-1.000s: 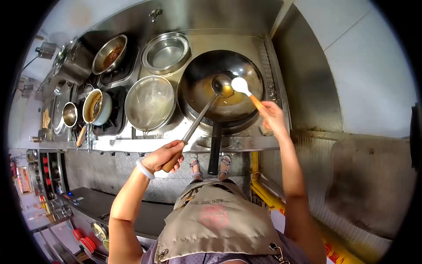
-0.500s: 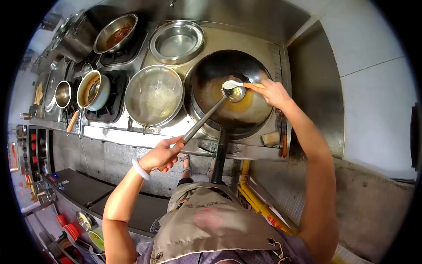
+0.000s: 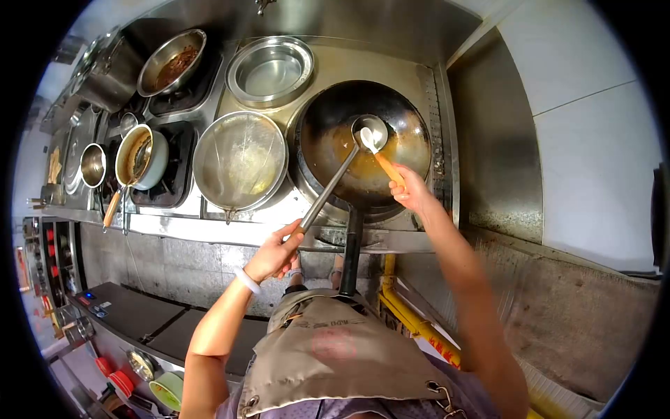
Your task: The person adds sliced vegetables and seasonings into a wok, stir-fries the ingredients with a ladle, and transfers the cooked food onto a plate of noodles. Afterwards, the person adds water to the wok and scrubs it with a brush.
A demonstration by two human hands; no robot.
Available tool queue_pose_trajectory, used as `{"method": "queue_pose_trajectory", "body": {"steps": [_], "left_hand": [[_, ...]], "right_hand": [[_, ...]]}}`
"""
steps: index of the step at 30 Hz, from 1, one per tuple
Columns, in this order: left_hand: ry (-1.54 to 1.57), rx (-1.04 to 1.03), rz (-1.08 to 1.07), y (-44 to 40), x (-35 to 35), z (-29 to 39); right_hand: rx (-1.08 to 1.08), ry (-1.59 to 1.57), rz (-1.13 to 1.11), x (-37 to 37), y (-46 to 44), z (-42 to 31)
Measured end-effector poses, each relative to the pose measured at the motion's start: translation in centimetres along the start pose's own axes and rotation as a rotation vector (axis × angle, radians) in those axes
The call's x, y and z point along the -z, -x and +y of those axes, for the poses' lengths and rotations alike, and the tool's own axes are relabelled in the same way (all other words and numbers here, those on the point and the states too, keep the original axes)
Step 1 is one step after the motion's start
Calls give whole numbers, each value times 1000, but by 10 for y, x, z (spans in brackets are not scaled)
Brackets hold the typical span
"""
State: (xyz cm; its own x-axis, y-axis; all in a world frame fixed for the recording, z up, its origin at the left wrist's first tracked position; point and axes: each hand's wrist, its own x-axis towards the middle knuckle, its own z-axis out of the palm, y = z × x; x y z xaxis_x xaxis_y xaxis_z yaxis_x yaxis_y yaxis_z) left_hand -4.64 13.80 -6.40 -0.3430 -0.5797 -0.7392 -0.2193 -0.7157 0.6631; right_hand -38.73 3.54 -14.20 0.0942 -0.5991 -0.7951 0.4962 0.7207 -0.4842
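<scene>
My left hand (image 3: 278, 251) is closed around the handle of a long metal ladle (image 3: 331, 187). The ladle's bowl lies over the inside of a dark wok (image 3: 324, 115), which has some yellowish liquid at its bottom. In my right hand (image 3: 412, 187) is a small spoon (image 3: 385, 166) with a wooden handle and a white head. The white head is at the ladle's bowl; whether the two touch I cannot tell. The wok's black handle (image 3: 352, 251) points toward my apron.
Left of the wok sits a wide strainer on a bowl (image 3: 197, 167), with a metal basin (image 3: 233, 78) behind it. Farther left are a white saucepan (image 3: 160, 164), a small pot (image 3: 93, 166) and a bowl of reddish food (image 3: 178, 66). A yellow pipe (image 3: 405, 314) runs below the counter.
My right hand has moved down and nearer to me, and the spoon now slants with its head pointing away. The ladle's bowl has shifted slightly farther into the wok.
</scene>
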Motion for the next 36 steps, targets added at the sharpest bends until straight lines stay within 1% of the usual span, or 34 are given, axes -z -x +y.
{"method": "queue_pose_trajectory", "body": {"steps": [1, 2, 4, 5, 6, 8, 10, 12, 14, 17, 18, 20, 21, 22, 24, 26, 27, 28, 30, 31, 32, 34, 35, 36], "left_hand": [[4, -2, 3, -1, 0, 0], [45, 1, -16, -3, 3, 2], [81, -2, -31, -6, 9, 6], [124, -2, -51, -8, 10, 7], [168, -3, -72, -10, 11, 8], [210, -5, -84, -10, 9, 11], [270, 11, -104, -12, 9, 12], [292, 17, -116, -12, 10, 13], [309, 31, -126, -11, 10, 13], [308, 32, -109, -6, 6, 11], [284, 30, -98, -4, 5, 9], [258, 37, -79, 3, 5, 7], [175, 30, -44, 8, 5, 8], [93, 22, -9, 12, 4, 9], [70, 38, -5, 17, 11, 13], [21, 55, -40, 20, 19, 16], [12, 65, -57, 20, 24, 17], [31, 89, -74, 22, 27, 21], [101, 127, -145, 24, 39, 18], [102, 128, -137, 24, 40, 17], [65, 104, -104, 24, 39, 16], [20, 82, -79, 26, 33, 16], [-29, 51, -11, 26, 29, 19], [-73, 24, 57, 26, 24, 22]], "right_hand": [[-88, -101, -96, 2, -8, -5], [-90, -99, -100, 5, -12, -3], [147, 212, 39, -16, 11, -5], [231, 314, 91, -23, 20, -1], [234, 313, 92, -22, 27, 0], [322, 558, 57, -19, 43, 5], [318, 589, 35, -30, 82, 7], [268, 727, 39, -37, 103, 7], [283, 703, 27, -31, 92, 8], [341, 573, 190, -12, 42, 2], [343, 575, 185, -7, 30, -1], [360, 568, 275, -1, 16, -1], [308, 634, 288, 2, 16, -8], [350, 810, 322, 13, 5, -15], [732, 1293, 370, 33, -21, -32], [1180, 1824, 361, 3, 14, -57], [1357, 1993, 235, -2, 15, -70], [1360, 1994, 231, -8, 18, -82], [1600, 2399, -31, -18, 19, -102], [1710, 2374, -139, -12, 11, -110], [1713, 2366, -141, -7, 8, -106], [1281, 2226, 151, 4, 15, -92], [1133, 1997, 208, 24, -5, -76], [850, 1848, 320, 14, 11, -59]]}}
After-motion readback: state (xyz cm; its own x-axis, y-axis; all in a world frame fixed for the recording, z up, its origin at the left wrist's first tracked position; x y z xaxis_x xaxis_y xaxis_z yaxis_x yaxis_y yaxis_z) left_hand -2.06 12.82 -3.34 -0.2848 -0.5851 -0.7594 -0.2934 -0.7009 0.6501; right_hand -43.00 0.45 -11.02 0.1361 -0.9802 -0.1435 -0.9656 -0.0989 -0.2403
